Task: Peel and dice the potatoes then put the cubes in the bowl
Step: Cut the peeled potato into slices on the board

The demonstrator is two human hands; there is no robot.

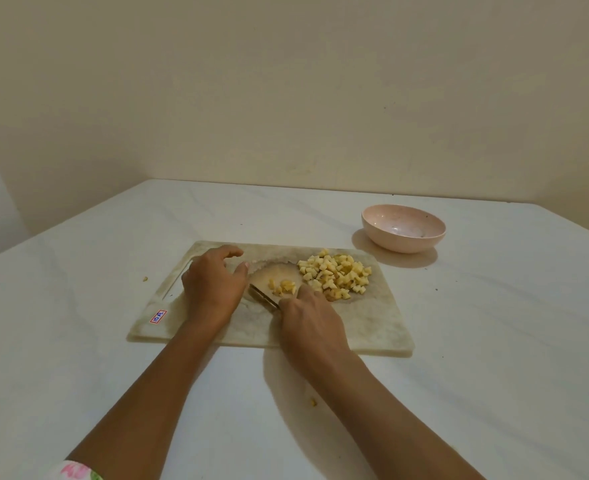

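Note:
A pale marbled cutting board (372, 323) lies on the white table. A heap of yellow potato cubes (334, 273) sits on its far right part, and a few more cubes (283, 286) lie near the middle. My right hand (308, 320) grips a knife (263, 297) whose blade points left, just in front of the small cluster. My left hand (211, 282) hovers over the board's left part with its fingers loosely curled and nothing in it. A pink bowl (403, 228) stands beyond the board's far right corner; no cubes are in it.
Small potato scraps lie on the table, one left of the board (145, 279) and one near my right forearm (313, 402). A red and blue sticker (158, 316) marks the board's near left corner. Walls close the table's far side.

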